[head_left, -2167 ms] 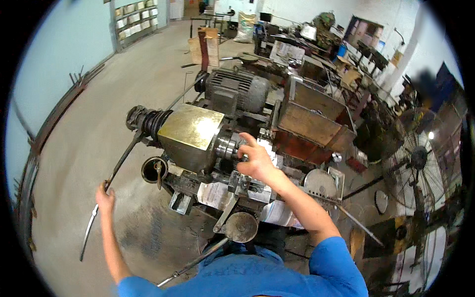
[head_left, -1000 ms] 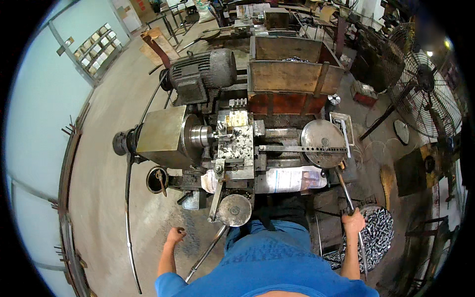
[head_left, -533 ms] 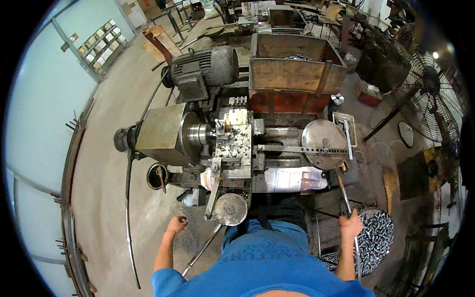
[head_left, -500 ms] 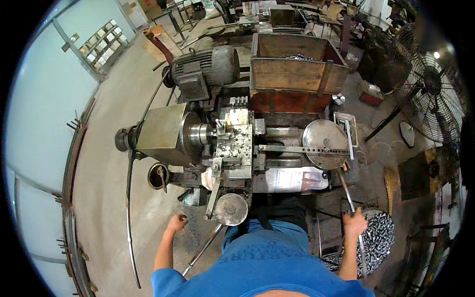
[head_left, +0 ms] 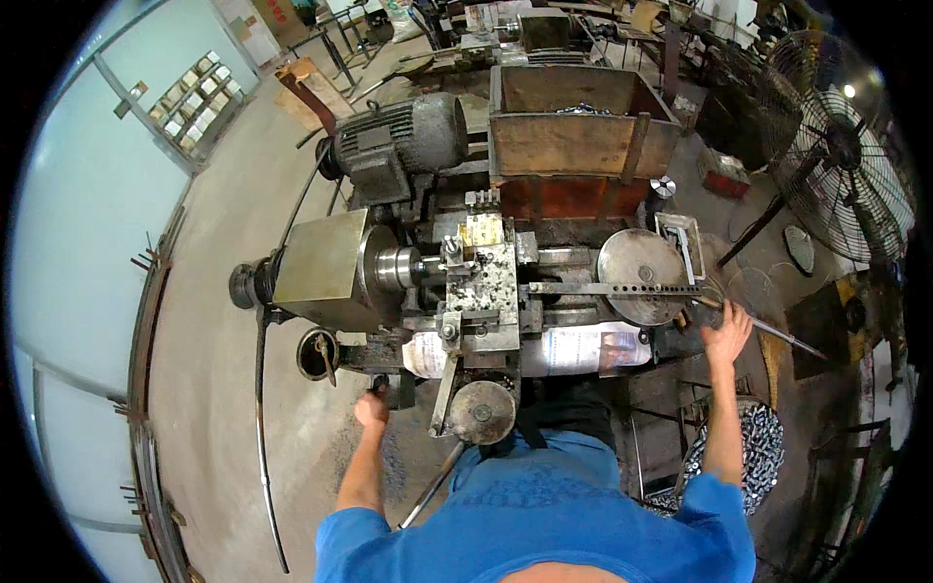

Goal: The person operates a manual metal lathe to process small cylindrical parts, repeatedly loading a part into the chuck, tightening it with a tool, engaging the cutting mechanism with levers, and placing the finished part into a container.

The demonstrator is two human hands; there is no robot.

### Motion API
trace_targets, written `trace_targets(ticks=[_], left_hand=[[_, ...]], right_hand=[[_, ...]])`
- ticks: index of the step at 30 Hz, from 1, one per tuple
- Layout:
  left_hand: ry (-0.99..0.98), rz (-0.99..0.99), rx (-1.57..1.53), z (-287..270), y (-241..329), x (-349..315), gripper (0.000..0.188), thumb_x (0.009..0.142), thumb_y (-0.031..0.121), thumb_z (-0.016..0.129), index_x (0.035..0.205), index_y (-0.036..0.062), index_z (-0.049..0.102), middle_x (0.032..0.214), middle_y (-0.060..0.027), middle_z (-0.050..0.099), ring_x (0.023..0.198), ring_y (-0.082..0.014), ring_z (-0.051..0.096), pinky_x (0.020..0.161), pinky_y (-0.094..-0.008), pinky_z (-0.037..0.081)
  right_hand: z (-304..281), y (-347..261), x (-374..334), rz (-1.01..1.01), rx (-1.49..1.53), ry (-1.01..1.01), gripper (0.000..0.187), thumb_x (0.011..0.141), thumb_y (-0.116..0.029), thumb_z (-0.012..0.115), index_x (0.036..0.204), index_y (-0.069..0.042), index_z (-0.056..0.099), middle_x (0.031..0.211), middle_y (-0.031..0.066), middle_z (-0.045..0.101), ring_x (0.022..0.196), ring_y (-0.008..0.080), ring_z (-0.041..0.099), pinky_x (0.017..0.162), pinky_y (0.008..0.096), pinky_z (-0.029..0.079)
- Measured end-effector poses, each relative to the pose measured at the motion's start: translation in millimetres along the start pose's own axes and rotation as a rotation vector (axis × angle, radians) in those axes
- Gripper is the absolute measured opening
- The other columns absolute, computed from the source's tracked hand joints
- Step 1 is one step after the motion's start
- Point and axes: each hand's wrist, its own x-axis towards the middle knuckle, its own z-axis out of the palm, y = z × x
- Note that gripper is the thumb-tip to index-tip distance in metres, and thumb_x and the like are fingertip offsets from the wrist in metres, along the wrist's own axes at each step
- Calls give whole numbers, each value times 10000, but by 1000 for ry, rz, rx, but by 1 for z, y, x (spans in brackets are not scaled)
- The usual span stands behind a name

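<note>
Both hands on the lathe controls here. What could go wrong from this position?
1. The left hand grips a small handle low on the lathe, close to the handwheel; fingers could get pinched if it turns.
2. The right hand holds the long lever at full stretch; a slip could pitch the person toward the round plate.
3. The floor fan stands close behind that arm.

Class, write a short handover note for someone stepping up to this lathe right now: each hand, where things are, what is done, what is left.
Left hand: closed on a small dark handle at the lathe's lower left front, near the round handwheel.
Right hand: on the long metal rod at the machine's right end, beside the round grey disc.
Done: both hands are at the controls.
Left: whether any part sits in the spindle cannot be told; check before running.
</note>
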Motion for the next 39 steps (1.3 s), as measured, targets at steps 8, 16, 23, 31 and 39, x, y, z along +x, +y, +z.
trace_targets(ticks=[8, 16, 23, 31, 39], left_hand=[[-146, 268, 153, -25, -20, 2, 395, 763, 423, 599, 874, 44, 589, 828, -172, 641, 775, -334, 633, 709, -444, 496], [-390, 235, -205, -60, -57, 21, 411, 759, 335, 639, 1029, 28, 597, 810, -172, 651, 757, -321, 636, 652, -400, 491], [452, -29, -403, -275, -131, -8, 226, 867, 197, 529, 995, 33, 618, 725, -114, 641, 616, -192, 606, 578, -326, 469], [352, -254, -186, -225, -88, -96, 448, 750, 451, 635, 800, 9, 584, 686, -193, 602, 676, -390, 591, 636, -441, 466], [-5, -183, -555, -256, -87, -93, 260, 758, 194, 662, 768, -46, 562, 500, -91, 536, 436, -187, 574, 433, -315, 472]], right_hand=[[-65, -72, 9, -204, 528, 155, 447, 567, -162, 600, 985, -4, 604, 948, 160, 588, 932, 338, 528, 851, 403, 399], [-136, -293, 28, -859, 995, -71, 346, 547, -184, 608, 843, -6, 619, 833, 158, 609, 788, 327, 553, 728, 392, 462], [-140, -448, 5, -1242, 479, -237, 241, 532, -209, 618, 711, -57, 668, 835, 117, 612, 886, 269, 522, 840, 357, 388], [-121, -476, 1, -1277, 191, -472, 195, 661, -233, 615, 797, -113, 686, 845, 103, 657, 918, 258, 585, 940, 377, 347], [-153, -438, 29, -1249, 476, -241, 240, 584, -247, 581, 632, -25, 657, 723, 152, 640, 809, 299, 600, 990, 441, 307]])
